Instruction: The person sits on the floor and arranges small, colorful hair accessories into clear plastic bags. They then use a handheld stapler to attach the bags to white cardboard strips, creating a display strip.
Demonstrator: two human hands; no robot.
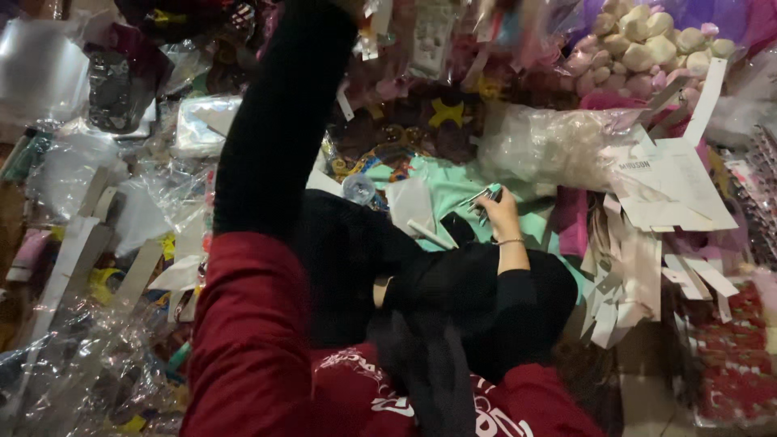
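Right hand rests over teal cloth, fingers clamped on a small metal tool, likely held low for close work. Left arm reaches up out of frame; its fingers can't be seen. Black fabric lies across the lap. Plastic bags and paper strips crowd in close around.

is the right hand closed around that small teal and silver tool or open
Closed: the right hand curls around the teal and silver tool, whose tip pokes out above the fingers.
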